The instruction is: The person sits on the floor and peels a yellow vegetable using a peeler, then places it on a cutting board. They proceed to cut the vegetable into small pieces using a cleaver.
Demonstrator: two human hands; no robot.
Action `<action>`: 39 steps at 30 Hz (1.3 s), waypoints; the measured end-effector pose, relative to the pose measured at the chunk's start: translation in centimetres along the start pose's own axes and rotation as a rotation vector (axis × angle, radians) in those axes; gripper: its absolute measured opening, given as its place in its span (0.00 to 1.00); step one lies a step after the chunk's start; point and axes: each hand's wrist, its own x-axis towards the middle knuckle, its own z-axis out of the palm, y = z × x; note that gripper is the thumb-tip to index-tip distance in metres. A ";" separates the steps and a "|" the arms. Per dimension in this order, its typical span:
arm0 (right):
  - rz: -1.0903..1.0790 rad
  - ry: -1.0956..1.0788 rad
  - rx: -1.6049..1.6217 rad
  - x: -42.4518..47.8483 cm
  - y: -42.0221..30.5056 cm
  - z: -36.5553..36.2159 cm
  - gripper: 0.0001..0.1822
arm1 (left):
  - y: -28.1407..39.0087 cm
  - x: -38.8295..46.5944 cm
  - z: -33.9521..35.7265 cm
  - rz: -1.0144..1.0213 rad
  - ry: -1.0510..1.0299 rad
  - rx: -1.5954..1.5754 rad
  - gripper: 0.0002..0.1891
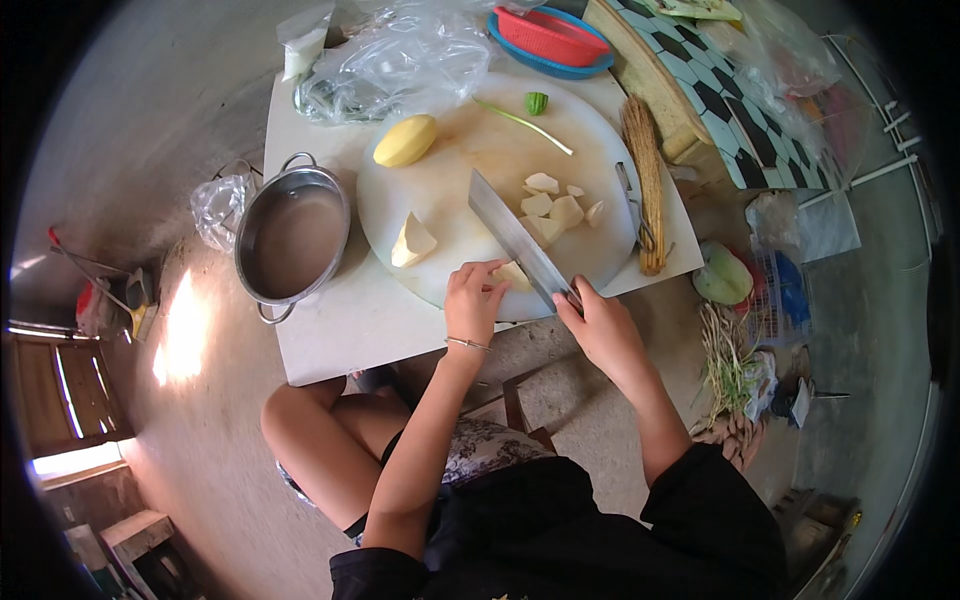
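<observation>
On a round white cutting board (450, 202), my right hand (600, 322) is closed around the handle of a cleaver (517, 236), its blade slanting up and left. My left hand (474, 300) holds a pale peeled piece (511, 277), seemingly potato, against the board, left of the blade. Several cut chunks (566, 212) lie right of the blade. A larger wedge (412, 241) rests at the board's left. Farther back are a whole peeled yellow potato (406, 141), a green-and-white stalk (525, 126) and a ridged green vegetable piece (536, 103).
A steel two-handled pot (292, 234) with cloudy liquid stands left of the board. Plastic bags (397, 60) and nested red and blue baskets (551, 41) are behind. A straw whisk broom (643, 187) and metal scissors or tongs (634, 199) lie along the board's right edge.
</observation>
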 end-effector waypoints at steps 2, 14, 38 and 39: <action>0.022 -0.009 -0.076 0.0 -0.7 0.1 0.18 | -0.4 0.1 -0.1 0.006 -0.002 0.012 0.15; 0.118 0.152 0.448 1.8 -0.5 0.1 0.17 | -0.5 -1.7 -1.7 0.019 -0.014 -0.109 0.11; 0.129 0.093 0.486 -3.7 0.5 -0.1 0.15 | 1.7 -0.5 -0.5 0.134 -0.084 0.118 0.17; 0.128 0.108 0.503 -3.7 0.4 -0.3 0.15 | 1.3 -0.2 -0.5 0.246 -0.094 0.168 0.18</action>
